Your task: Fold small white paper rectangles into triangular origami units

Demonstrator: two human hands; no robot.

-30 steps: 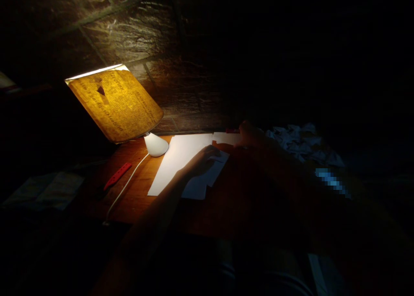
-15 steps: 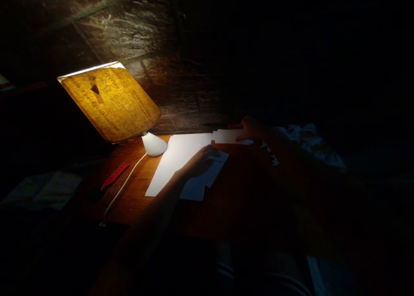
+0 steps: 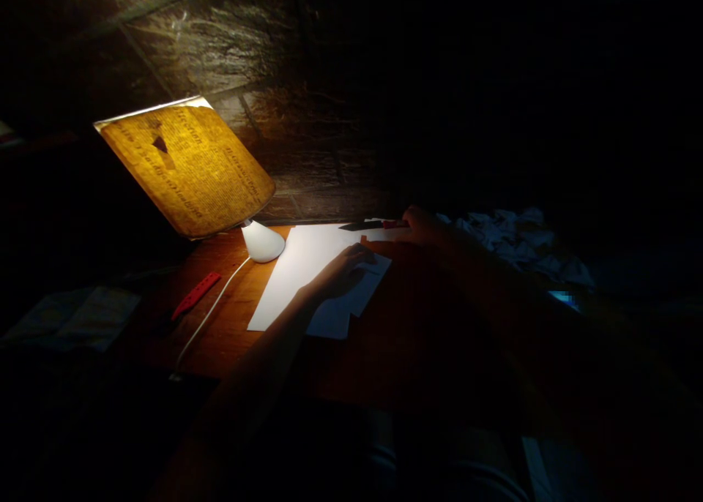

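White sheets of paper (image 3: 285, 282) with cut-out edges lie on the wooden table, brightest beside the lamp. On them rests my left hand (image 3: 347, 263), its fingers lying over the paper and slightly bent. At the table's back edge my right hand (image 3: 420, 225) is closed on the red handle of a knife (image 3: 359, 226), whose dark blade points left over the paper. Behind the knife a smaller white paper piece (image 3: 378, 235) shows in part. The grip of the right fingers is dim and partly hidden.
A lit lamp with a yellow printed shade (image 3: 192, 169) and white base (image 3: 262, 241) stands left of the paper. Its cord (image 3: 211, 312) runs toward the front edge past a red slotted tool (image 3: 196, 295). Crumpled cloth or paper (image 3: 516, 242) lies right. A stone wall (image 3: 220, 48) rises behind.
My right hand has moved slightly left, off the small paper piece, and now holds the red-handled knife, its blade over the sheets. My left hand stays on the paper.
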